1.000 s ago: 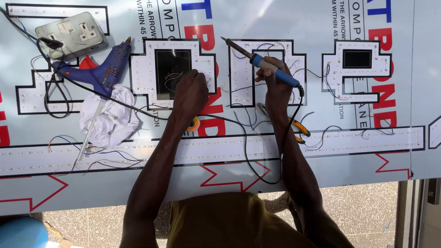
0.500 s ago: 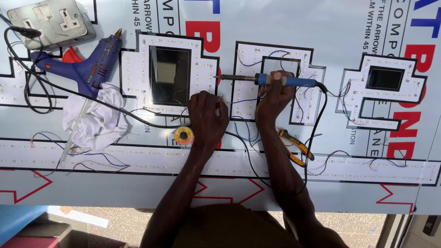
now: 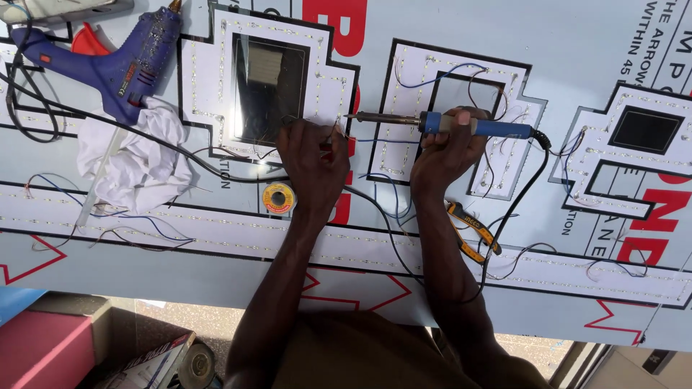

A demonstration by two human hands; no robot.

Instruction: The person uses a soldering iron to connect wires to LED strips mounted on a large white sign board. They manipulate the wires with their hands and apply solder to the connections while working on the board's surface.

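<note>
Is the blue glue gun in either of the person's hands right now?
No, the glue gun lies on the board beside the white cloth, while the right hand grips a soldering iron.

A large pale sign board (image 3: 447, 29) fills most of the view, lying flat as the work surface, printed with big red letters, smaller black lettering at the right and red arrow outlines along its lower edge. White cut-out shapes with black outlines lie on it, edged with rows of tiny lights: one at the upper left (image 3: 216, 79) around a dark rectangular opening, one in the middle (image 3: 404, 101), one at the right (image 3: 577, 151), and a long white strip (image 3: 180, 227) across the lower part. Below the board, at the bottom left, stand a pink box (image 3: 43, 353) and a printed carton (image 3: 148, 367)
</note>
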